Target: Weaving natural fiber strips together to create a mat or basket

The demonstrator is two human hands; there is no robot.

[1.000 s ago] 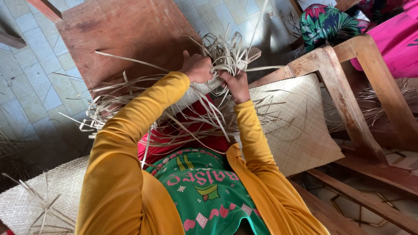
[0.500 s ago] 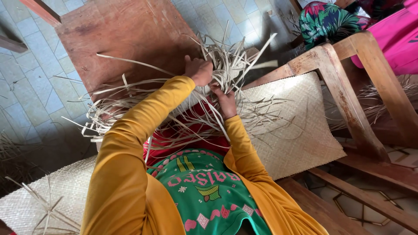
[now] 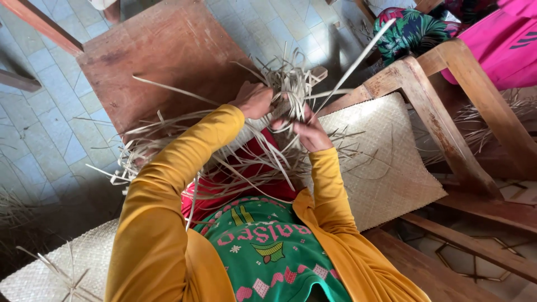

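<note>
1. We see our left hand (image 3: 254, 99) clenched on the pale dry strips (image 3: 288, 89), the fingers wrapped over the top of the bunch where the strands cross.
2. Our right hand (image 3: 307, 131) sits just below and to the right of it, fingers pinched on a few strips of the same bunch; both hands touch the bundle and nearly touch each other.
3. The bundle stands between the two sets of fingers. Its loose ends fan upward past the fingertips, and one long strip slants far up to the right.
4. Below the fingers more strands trail down and leftward, spilling over a red cloth (image 3: 224, 184) on our lap and out past our left sleeve.
5. Beyond the left fingers lies a brown wooden board (image 3: 162, 56); its near edge runs just behind the bunch, and its face gives open room ahead.
6. To the right of the right fingers a woven mat (image 3: 386, 162) spreads flat, its frayed edge touching the loose strands, its far edge ending under a slanting wooden frame (image 3: 442, 112).
7. That frame closes the room on the right; past it we see a person in pink clothing (image 3: 498, 45) and a flowered cloth (image 3: 414, 28).
8. Left of the strands is blue tiled floor (image 3: 39, 128), and another woven mat piece (image 3: 50, 274) lies at the lower left.
</note>
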